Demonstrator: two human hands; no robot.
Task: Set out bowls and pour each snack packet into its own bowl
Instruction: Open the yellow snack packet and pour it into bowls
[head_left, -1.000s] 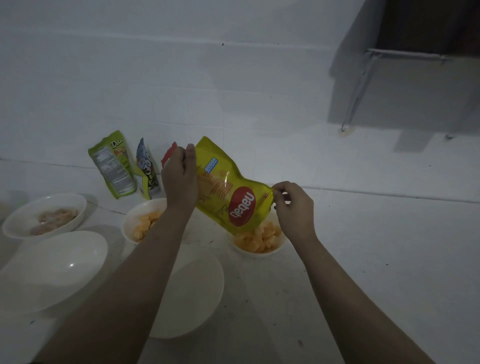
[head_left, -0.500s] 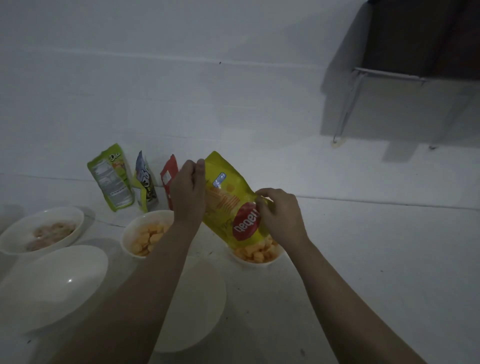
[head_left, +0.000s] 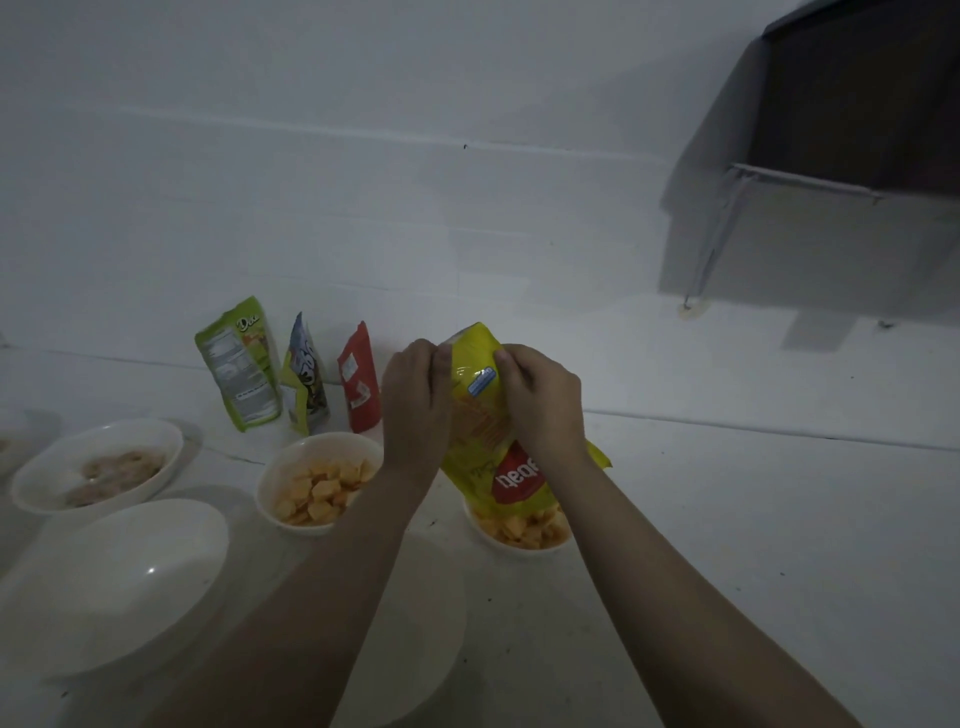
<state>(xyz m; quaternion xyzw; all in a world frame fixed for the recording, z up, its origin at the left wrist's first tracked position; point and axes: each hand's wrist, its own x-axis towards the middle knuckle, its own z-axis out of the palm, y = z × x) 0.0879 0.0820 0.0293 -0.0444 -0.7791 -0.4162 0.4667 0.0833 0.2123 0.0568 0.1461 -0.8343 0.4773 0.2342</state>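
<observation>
A yellow snack packet (head_left: 480, 431) with a red logo hangs upside down, its mouth over a small white bowl (head_left: 483, 530) of orange pieces. My left hand (head_left: 415, 400) pinches its upper left edge and my right hand (head_left: 540, 400) grips its upper right side. Left of it stands a second white bowl (head_left: 270, 478) filled with orange pieces. A shallow oval bowl (head_left: 171, 441) further left holds pale brown snacks. Two large white bowls lie nearer to me, one at the left (head_left: 104, 587) and one partly hidden under my left arm (head_left: 426, 649).
Three packets lean upright against the white wall: a green one (head_left: 239, 364), a grey-blue one (head_left: 304, 374) and a red one (head_left: 358, 376). The white counter (head_left: 727, 545) stretches to the right. A dark shelf on a bracket (head_left: 857, 104) hangs at the upper right.
My right hand moved from the packet's lower corner up to its top beside my left hand. The packet swung from a slant to nearly upright over the right bowl.
</observation>
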